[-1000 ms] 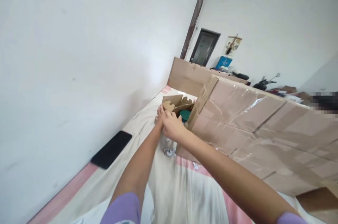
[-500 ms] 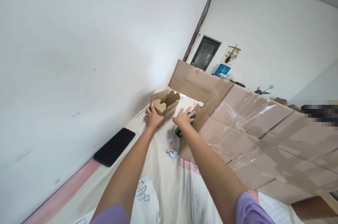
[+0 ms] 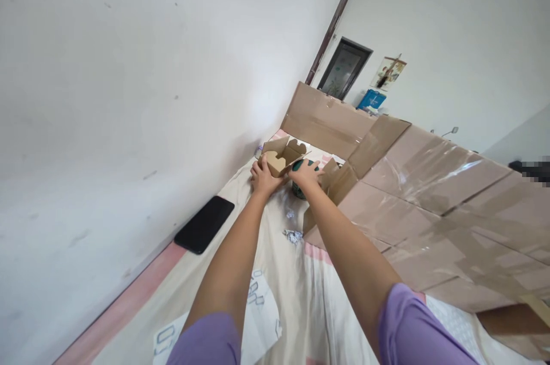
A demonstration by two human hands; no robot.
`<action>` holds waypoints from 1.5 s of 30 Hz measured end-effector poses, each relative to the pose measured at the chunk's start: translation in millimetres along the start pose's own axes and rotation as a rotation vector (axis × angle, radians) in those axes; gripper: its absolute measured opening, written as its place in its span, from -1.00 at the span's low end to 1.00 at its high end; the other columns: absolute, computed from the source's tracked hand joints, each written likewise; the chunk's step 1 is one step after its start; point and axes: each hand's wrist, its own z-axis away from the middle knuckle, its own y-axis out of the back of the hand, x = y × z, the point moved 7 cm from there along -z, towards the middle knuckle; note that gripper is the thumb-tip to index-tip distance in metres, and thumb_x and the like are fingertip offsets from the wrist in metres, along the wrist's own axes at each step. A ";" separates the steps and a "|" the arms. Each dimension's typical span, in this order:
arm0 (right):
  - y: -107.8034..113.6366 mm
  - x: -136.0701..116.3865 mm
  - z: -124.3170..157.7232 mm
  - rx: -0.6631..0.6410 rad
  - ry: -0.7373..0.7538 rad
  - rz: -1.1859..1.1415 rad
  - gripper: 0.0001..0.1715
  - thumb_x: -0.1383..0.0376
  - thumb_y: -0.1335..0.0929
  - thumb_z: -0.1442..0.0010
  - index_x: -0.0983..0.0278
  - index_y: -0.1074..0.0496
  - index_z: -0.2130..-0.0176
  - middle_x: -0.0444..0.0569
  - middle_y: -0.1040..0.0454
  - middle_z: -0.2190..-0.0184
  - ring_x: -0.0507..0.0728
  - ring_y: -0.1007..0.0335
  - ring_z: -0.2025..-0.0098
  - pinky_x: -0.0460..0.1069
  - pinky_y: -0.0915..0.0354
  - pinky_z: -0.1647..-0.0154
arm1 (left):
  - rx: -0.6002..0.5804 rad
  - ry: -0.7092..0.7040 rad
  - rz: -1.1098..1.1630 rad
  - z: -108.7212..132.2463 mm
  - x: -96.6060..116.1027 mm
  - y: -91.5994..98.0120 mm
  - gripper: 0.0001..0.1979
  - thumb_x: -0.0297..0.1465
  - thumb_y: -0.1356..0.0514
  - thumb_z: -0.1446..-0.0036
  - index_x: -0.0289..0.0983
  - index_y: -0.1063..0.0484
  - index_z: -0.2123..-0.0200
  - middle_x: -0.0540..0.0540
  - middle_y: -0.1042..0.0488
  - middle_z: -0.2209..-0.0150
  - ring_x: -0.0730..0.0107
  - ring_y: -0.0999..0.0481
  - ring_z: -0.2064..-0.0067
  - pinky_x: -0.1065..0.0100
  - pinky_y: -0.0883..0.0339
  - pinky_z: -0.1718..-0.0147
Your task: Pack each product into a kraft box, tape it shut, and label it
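My left hand [image 3: 263,180] grips the near left side of a small open cardboard box [image 3: 281,163], fingers over its edge and its flaps standing up. Just right of it, my right hand [image 3: 305,173] is laid over the top of a dark green can [image 3: 299,191], fingers curved across its lid. The can is close beside the box, and the hand covers much of it. Behind my right hand, a cardboard flap [image 3: 330,175] stands against the larger cardboard wall. Crumpled silvery scraps [image 3: 293,236] lie on the cloth nearer to me.
A black phone-like slab [image 3: 205,224] lies on the cream cloth [image 3: 281,273] along the white wall [image 3: 129,95]. Taped cardboard [image 3: 399,199] forms a tall barrier on the right. A printed white sheet [image 3: 262,319] lies below my forearms.
My right hand has moved left with the green can, from beside the cardboard wall to the small box. My left hand stays on the box. The view has shifted slightly.
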 end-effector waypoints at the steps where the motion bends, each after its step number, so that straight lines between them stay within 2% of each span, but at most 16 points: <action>1: -1.4 6.0 -0.2 0.020 -0.009 -0.009 -0.01 0.04 -0.46 -0.12 0.21 -0.15 -0.40 0.37 0.09 -0.48 0.57 -0.09 -0.37 0.48 -0.24 -0.18 | -0.008 -0.002 0.000 0.1 0.2 1.1 0.18 -0.02 -0.42 0.07 -0.08 0.13 -0.50 -0.39 -0.05 -0.37 -0.35 -0.14 -0.37 -0.19 -0.24 -0.22; 5: -4.6 16.8 5.0 0.107 0.041 -0.055 0.07 0.09 -0.51 -0.04 0.16 -0.12 -0.42 0.25 -0.09 -0.36 0.50 -0.15 -0.32 0.30 -0.28 -0.21 | -0.017 -0.002 -0.004 -0.7 1.0 4.3 0.19 -0.09 -0.46 0.11 -0.11 0.09 -0.49 -0.42 -0.08 -0.36 -0.37 -0.16 -0.35 -0.19 -0.26 -0.20; 10: -14.3 19.9 27.3 0.193 0.013 -0.153 0.12 -0.02 -0.42 -0.15 0.24 0.04 -0.49 0.31 0.00 -0.37 0.48 -0.13 -0.34 0.20 -0.25 -0.27 | 0.013 0.008 -0.005 -4.4 -1.8 4.2 0.18 -0.10 -0.45 0.09 -0.19 0.08 -0.49 -0.46 -0.07 -0.34 -0.39 -0.18 -0.33 -0.20 -0.22 -0.22; 12: -19.4 19.6 38.0 0.225 0.044 -0.229 0.15 -0.05 -0.39 -0.19 0.28 0.11 -0.51 0.31 0.00 -0.37 0.44 -0.11 -0.37 0.15 -0.20 -0.32 | 0.016 0.008 -0.009 -6.5 -4.0 3.2 0.18 -0.13 -0.45 0.08 -0.23 0.10 -0.49 -0.47 -0.04 -0.35 -0.38 -0.15 -0.34 -0.19 -0.18 -0.26; 17: -37.7 21.8 52.3 0.172 0.167 -0.348 0.03 0.06 -0.31 -0.31 0.29 0.18 -0.53 0.26 -0.06 -0.37 0.28 -0.16 -0.38 0.07 -0.12 -0.38 | -0.008 -0.042 -0.018 -9.4 -10.0 4.0 0.20 -0.17 -0.45 0.05 -0.21 0.20 -0.49 -0.42 -0.06 -0.35 -0.26 -0.11 -0.40 -0.14 -0.03 -0.37; 23: -52.5 28.1 63.8 0.156 0.261 -0.420 -0.03 0.20 -0.23 -0.34 0.30 0.28 -0.55 0.23 0.03 -0.47 0.19 0.09 -0.51 0.07 -0.01 -0.45 | -0.086 -0.099 -0.060 -10.9 -19.3 16.0 0.30 -0.28 -0.49 0.15 -0.24 0.28 -0.47 -0.42 -0.06 -0.35 -0.24 -0.07 -0.45 -0.11 0.00 -0.40; 26: -58.9 37.3 68.6 0.126 0.249 -0.419 -0.05 0.22 -0.23 -0.32 0.31 0.19 -0.54 0.23 -0.03 -0.44 0.20 0.05 -0.49 0.09 -0.03 -0.45 | -0.166 -0.111 -0.089 -18.3 -19.8 16.5 0.36 -0.38 -0.53 0.29 -0.26 0.24 -0.47 -0.44 -0.05 -0.34 -0.33 -0.08 -0.44 -0.13 -0.05 -0.38; 31: -74.6 51.1 82.4 0.050 0.288 -0.472 -0.29 0.30 -0.22 -0.31 0.26 -0.24 -0.40 0.17 -0.17 -0.35 0.18 -0.06 -0.45 0.09 -0.04 -0.47 | -0.236 -0.137 -0.122 -27.3 -18.8 13.0 0.39 -0.44 -0.55 0.40 -0.25 0.17 -0.45 -0.43 -0.05 -0.33 -0.42 -0.10 -0.42 -0.20 -0.04 -0.37; 33: -79.9 55.6 83.9 0.036 0.222 -0.510 -0.27 0.27 -0.20 -0.34 0.24 -0.19 -0.44 0.15 -0.11 -0.40 0.15 -0.05 -0.47 0.07 -0.06 -0.46 | -0.236 -0.169 -0.124 -24.6 -19.1 13.3 0.37 -0.42 -0.54 0.36 -0.24 0.19 -0.45 -0.41 -0.04 -0.33 -0.38 -0.10 -0.43 -0.20 -0.01 -0.39; 36: -86.5 64.4 77.0 0.022 -0.047 -0.615 -0.18 0.14 -0.10 -0.42 0.34 0.12 -0.53 0.24 0.04 -0.50 0.17 0.04 -0.53 0.09 -0.11 -0.45 | -0.239 -0.229 -0.112 -15.0 -17.3 15.4 0.33 -0.39 -0.51 0.28 -0.22 0.23 -0.45 -0.38 0.00 -0.33 -0.25 -0.12 -0.43 -0.11 -0.09 -0.38; 38: -90.0 64.1 72.5 -0.004 -0.184 -0.658 -0.12 0.06 -0.05 -0.45 0.45 0.23 -0.54 0.35 0.06 -0.51 0.24 0.06 -0.55 0.14 -0.14 -0.44 | -0.246 -0.278 -0.110 -7.5 -11.2 18.3 0.31 -0.40 -0.50 0.27 -0.22 0.22 -0.45 -0.37 0.00 -0.33 -0.20 -0.13 -0.42 -0.07 -0.13 -0.38; 40: -91.7 58.5 72.7 -0.031 -0.229 -0.672 -0.06 0.01 -0.07 -0.44 0.48 0.25 -0.54 0.41 0.03 -0.50 0.31 0.08 -0.56 0.20 -0.14 -0.44 | -0.254 -0.338 -0.123 -0.1 -0.5 24.7 0.28 -0.43 -0.49 0.29 -0.19 0.17 -0.44 -0.32 -0.02 -0.33 -0.18 -0.11 -0.43 -0.08 -0.11 -0.39; 42: -93.1 52.6 81.7 -0.058 -0.248 -0.696 -0.06 -0.03 -0.11 -0.43 0.39 0.21 -0.55 0.36 0.03 -0.51 0.33 0.11 -0.57 0.21 -0.12 -0.45 | -0.240 -0.431 -0.166 8.2 14.0 38.9 0.25 -0.46 -0.47 0.30 -0.16 0.11 -0.43 -0.29 -0.04 -0.33 -0.18 -0.09 -0.43 -0.09 -0.07 -0.41; 45: -88.7 40.8 109.6 -0.093 -0.214 -0.770 -0.10 -0.04 -0.13 -0.44 0.33 0.14 -0.55 0.28 0.08 -0.54 0.28 0.13 -0.58 0.16 -0.12 -0.46 | -0.174 -0.594 -0.279 26.8 36.5 77.7 0.22 -0.43 -0.46 0.29 -0.17 0.08 -0.43 -0.28 -0.05 -0.33 -0.19 -0.10 -0.42 -0.08 -0.09 -0.42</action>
